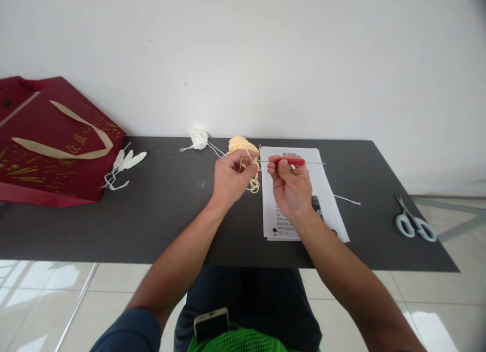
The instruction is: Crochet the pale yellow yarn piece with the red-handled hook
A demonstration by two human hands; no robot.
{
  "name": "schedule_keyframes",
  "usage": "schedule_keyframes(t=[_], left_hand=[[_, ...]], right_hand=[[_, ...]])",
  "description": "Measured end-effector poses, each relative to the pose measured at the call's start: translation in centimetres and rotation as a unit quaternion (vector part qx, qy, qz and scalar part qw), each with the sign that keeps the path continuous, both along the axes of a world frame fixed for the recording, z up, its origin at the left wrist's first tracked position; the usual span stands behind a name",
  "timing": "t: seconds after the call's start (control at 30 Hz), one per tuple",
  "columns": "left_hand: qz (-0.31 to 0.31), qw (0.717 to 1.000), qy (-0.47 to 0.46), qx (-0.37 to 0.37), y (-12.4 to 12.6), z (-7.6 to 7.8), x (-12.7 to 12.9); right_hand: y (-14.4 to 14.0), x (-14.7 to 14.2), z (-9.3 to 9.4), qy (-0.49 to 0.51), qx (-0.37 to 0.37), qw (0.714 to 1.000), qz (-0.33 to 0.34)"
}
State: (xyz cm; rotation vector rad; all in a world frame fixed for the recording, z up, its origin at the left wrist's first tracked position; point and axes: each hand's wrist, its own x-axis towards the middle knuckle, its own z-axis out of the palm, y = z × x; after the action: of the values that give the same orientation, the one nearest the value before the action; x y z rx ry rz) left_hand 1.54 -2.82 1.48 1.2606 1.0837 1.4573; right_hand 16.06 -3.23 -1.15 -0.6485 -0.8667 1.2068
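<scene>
My right hand (290,187) is closed around the red handle of a crochet hook (291,161), whose thin shaft points left toward my other hand. Pale yellow yarn (254,184) is pinched in my left hand (236,176), with loops hanging below the fingers. The hook's tip meets the yarn by the left fingertips; the exact stitch is too small to make out. Just behind my left hand sits a peach-yellow yarn ball (240,143). Under my right hand lie printed sheets (279,190) with pattern text, partly covered by the hand and wrist.
A white yarn ball (199,138) rests near the wall. At left, a red gift bag (56,144) stands beside white crocheted pieces (129,159) and a thin wire (170,159). Scissors (414,223) lie at the right end of the dark table (159,220). A phone (211,323) is on my lap.
</scene>
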Motion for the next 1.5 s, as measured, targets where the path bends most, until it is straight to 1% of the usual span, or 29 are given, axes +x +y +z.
schedule_keyframes(t=[0.2,0.33,0.4,0.5,0.6,0.7,0.87,0.93,1.03,1.17,1.27,1.37,1.5], left_hand=[[0.015,0.999,-0.038,-0.009,0.1,-0.5,0.2],[0.026,0.999,-0.044,-0.005,0.1,-0.4,0.3],[0.021,0.998,-0.056,-0.010,0.0,-0.3,0.3],[-0.003,0.998,-0.069,-0.009,0.0,-0.1,0.3],[-0.012,1.000,-0.023,0.010,0.1,-0.1,0.1],[-0.005,0.999,0.025,0.030,0.2,-0.1,-0.1],[0.018,0.999,0.042,0.024,0.1,0.2,-0.2],[0.023,0.999,0.021,0.020,0.1,0.5,-0.2],[0.027,0.999,-0.036,0.011,0.2,0.5,-0.1],[0.008,0.993,-0.118,-0.019,0.5,0.0,0.0],[-0.008,0.984,-0.167,-0.052,0.7,-0.3,0.1],[-0.016,0.979,-0.191,-0.068,0.7,-0.5,0.1],[-0.022,0.979,-0.193,-0.064,0.7,-0.6,0.1]], right_hand=[[-0.2,-0.5,0.1,0.015,-0.031,0.999,-0.008],[-0.3,-0.7,0.3,0.016,-0.044,0.999,-0.016],[-0.3,-0.7,0.4,0.014,-0.049,0.999,-0.019],[-0.4,-0.8,0.4,0.013,-0.047,0.999,-0.011],[-0.5,-0.9,0.3,-0.004,-0.031,1.000,-0.005],[-0.5,-1.0,0.3,-0.018,-0.020,0.999,-0.020],[-0.6,-1.1,0.6,-0.015,-0.016,0.999,-0.033],[-0.6,-1.1,0.5,-0.009,-0.012,0.999,-0.040],[-0.7,-1.3,0.2,-0.010,-0.011,0.998,-0.054],[-0.9,-1.6,-0.4,-0.046,0.000,0.995,-0.086],[-1.0,-1.8,-0.4,-0.071,-0.004,0.992,-0.102],[-1.0,-1.9,0.0,-0.075,-0.019,0.991,-0.107],[-0.9,-1.9,0.2,-0.066,-0.035,0.992,-0.103]])
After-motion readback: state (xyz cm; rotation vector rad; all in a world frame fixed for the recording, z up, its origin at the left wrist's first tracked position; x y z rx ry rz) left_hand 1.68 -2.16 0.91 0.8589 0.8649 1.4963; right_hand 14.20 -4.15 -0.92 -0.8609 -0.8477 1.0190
